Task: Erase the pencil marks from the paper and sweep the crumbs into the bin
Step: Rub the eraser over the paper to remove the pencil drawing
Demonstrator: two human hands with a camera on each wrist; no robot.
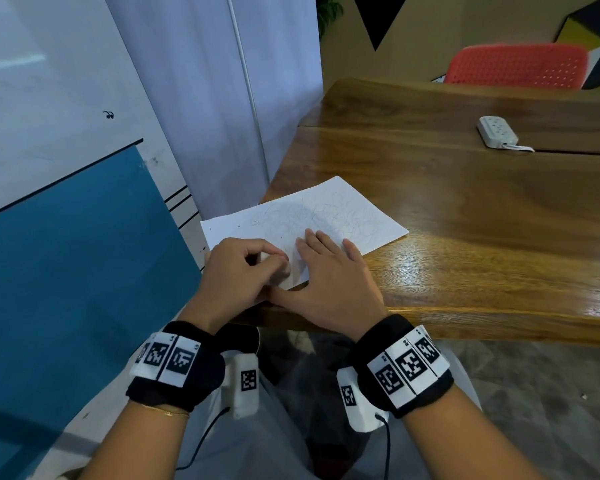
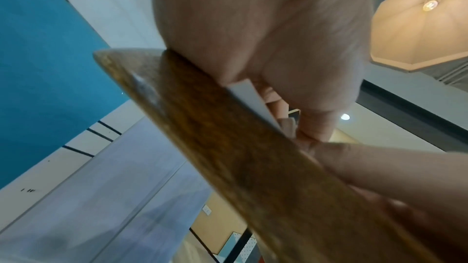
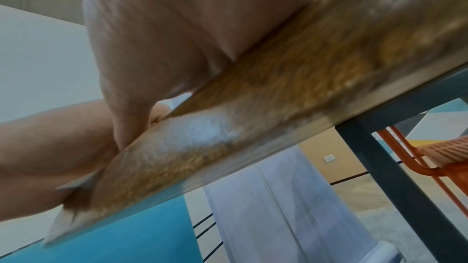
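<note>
2 hands (image 1: 329, 271) on scribbled paper (image 1: 343, 209)

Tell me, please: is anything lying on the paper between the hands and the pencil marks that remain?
Nothing visible is. The left hand pinches a small white eraser at the near edge of the paper, and the right hand lies flat beside it. The pencil marks beyond the fingers lie uncovered.

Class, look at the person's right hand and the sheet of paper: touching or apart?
Touching. In the head view the right hand lies flat with straight fingers pressed on the near part of the paper, holding it on the table.
</note>
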